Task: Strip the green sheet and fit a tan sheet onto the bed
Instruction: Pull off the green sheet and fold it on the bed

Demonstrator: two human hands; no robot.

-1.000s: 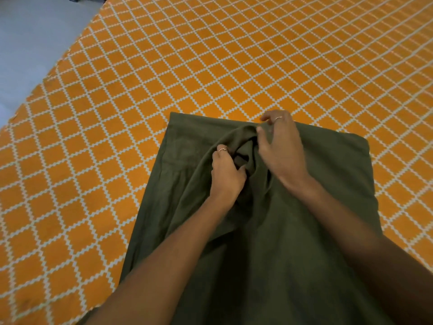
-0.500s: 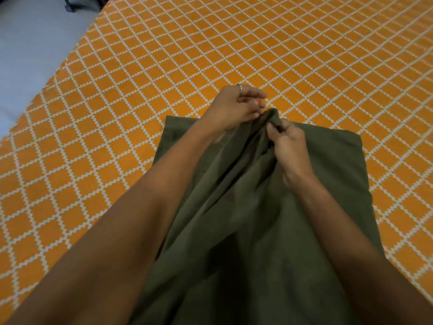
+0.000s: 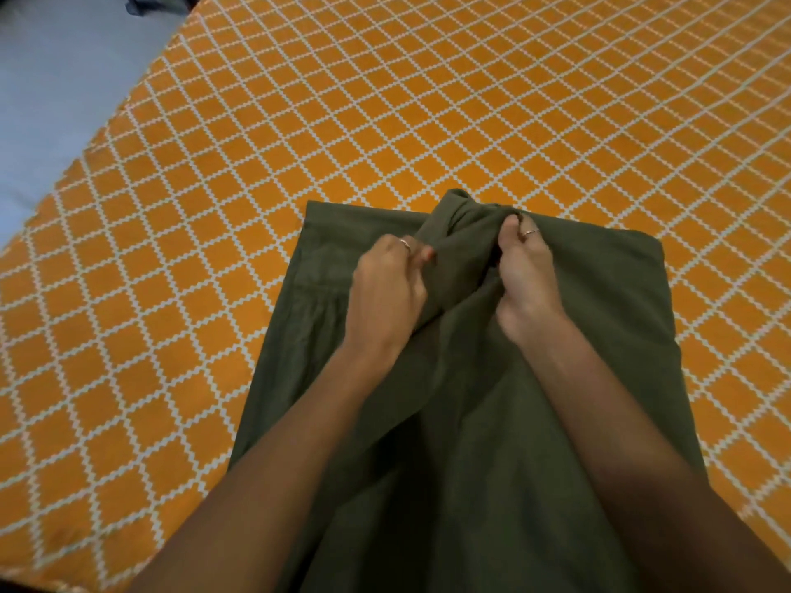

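- Olive-green cloth, the green sheet [image 3: 492,442], fills the near middle of the head view, folded into a long band that runs from the bottom edge away to a straight far edge.
- Both bare forearms reach over this band from the near edge and hide much of its lower part.
- Halfway up the band, the left hand [image 3: 385,301] has its fingers [image 3: 421,254] curled round a raised bunch of the green cloth; a ring shows on one finger.
- Just beside it, the right hand [image 3: 524,276] grips the same bunch from the other side, fingers tucked into the folds so their tips are hidden; it wears a ring too.
- Between the two hands the cloth rises in a gathered peak that pokes slightly past the far edge of the band.
- Under the green sheet lies the bed [image 3: 428,100], covered by an orange fabric with a white diamond lattice, stretching away to the top and both sides.
- At far left, a pale blue floor [image 3: 55,79] borders the bed, with something dark at the top edge, too cropped to tell.
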